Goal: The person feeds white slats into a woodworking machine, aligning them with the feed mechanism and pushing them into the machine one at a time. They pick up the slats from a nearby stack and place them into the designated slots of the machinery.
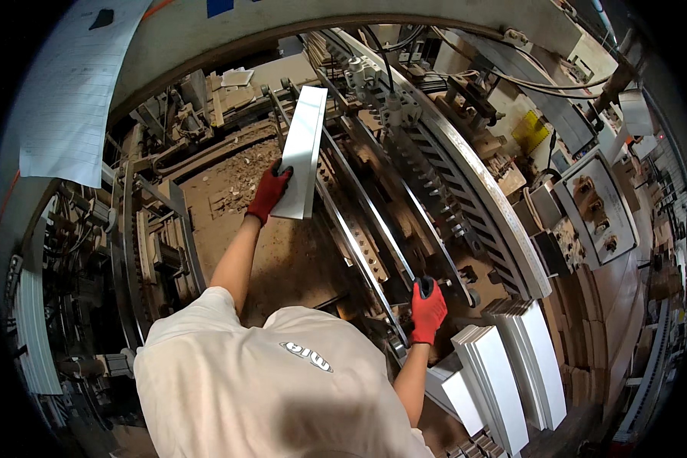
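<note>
Big folding/gluing machine point(466, 191) fills the view, curved by the lens, with long metal guide rails point(359, 221) running from near my chest up and away. Brown bed point(282, 252) left of the rails, littered with cardboard scraps point(244, 179). Paper sheet point(72, 91) hangs on the panel at upper left. Stacks of flat white carton blanks point(511, 366) stand on edge at lower right, just beside my right arm.

My left hand point(269, 191), red glove, is raised over the bed, fingers wrapped shut around the lower edge of a thin bundle of white carton blanks point(301, 149). The bundle is held upright, slightly tilted, above the rails' left side, clear of the bed.

My right hand point(427, 309), red glove, rests closed on a rail end near the stacks; exactly what it clasps I cannot tell.
</note>
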Demonstrator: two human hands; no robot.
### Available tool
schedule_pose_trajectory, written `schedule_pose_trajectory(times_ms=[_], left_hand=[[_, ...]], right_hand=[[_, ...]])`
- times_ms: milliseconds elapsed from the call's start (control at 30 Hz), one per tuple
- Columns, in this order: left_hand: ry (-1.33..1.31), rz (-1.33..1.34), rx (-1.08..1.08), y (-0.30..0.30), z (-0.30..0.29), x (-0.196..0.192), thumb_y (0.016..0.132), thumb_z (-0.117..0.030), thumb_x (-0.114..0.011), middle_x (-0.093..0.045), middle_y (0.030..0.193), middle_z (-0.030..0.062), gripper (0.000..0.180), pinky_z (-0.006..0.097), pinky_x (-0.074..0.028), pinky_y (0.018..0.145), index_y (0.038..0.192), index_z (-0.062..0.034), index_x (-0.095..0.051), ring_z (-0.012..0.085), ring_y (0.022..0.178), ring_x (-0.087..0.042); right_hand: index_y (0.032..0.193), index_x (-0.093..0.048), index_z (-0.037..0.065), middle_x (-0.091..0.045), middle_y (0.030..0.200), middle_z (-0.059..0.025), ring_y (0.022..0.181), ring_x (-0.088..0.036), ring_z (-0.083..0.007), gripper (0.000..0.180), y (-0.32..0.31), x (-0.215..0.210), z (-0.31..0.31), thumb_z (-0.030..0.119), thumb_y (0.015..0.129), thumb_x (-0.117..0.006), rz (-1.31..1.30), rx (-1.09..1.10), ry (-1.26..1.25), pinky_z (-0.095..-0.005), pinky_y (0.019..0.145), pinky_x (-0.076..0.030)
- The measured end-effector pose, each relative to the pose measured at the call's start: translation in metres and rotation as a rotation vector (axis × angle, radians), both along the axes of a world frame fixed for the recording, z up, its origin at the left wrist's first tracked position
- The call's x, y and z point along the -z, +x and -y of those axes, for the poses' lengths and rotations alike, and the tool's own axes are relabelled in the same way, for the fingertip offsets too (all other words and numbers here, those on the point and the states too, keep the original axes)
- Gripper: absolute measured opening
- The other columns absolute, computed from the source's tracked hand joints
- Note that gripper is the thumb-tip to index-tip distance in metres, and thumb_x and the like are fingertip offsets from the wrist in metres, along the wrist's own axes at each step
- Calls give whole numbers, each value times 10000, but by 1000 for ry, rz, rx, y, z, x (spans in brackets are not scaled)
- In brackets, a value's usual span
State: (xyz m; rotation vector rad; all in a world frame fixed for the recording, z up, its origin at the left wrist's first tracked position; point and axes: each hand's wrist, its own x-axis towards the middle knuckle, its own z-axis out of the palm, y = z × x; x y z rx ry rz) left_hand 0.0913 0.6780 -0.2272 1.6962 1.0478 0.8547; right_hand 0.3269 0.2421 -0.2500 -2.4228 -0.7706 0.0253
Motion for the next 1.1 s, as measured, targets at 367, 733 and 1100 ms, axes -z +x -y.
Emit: schedule_pose_trajectory(times_ms=[367,733,1100], left_hand=[[173,-705,-163,25,-1,4,625,-671,-775,-377,1422,309,1167,500,-505,881,1510,-130,-239,476,1145,-547],[585,-854,-28,38,-41,74,727,-646,-670,-609,1207,299,1019,506,-487,899,1443,22,-388,441,1116,-580],[630,-944,-64,83,93,-22,760,-666,-667,-236,1539,289,996,529,-343,1079,1539,-177,-284,447,1375,-324]], right_hand=[[1151,-644,70,-678,1115,-122,1020,-642,-308,430,-5,-7,2,387,862,-675,-45,-11,46,-402,877,-502],[1274,-581,74,-586,1274,-164,1191,-540,-339,593,-40,-47,63,344,774,-751,-7,-68,286,-428,1031,-417],[1351,-494,152,-484,1386,-153,1306,-440,-328,801,5,-111,292,307,625,-797,157,363,-360,-476,1090,-328]])
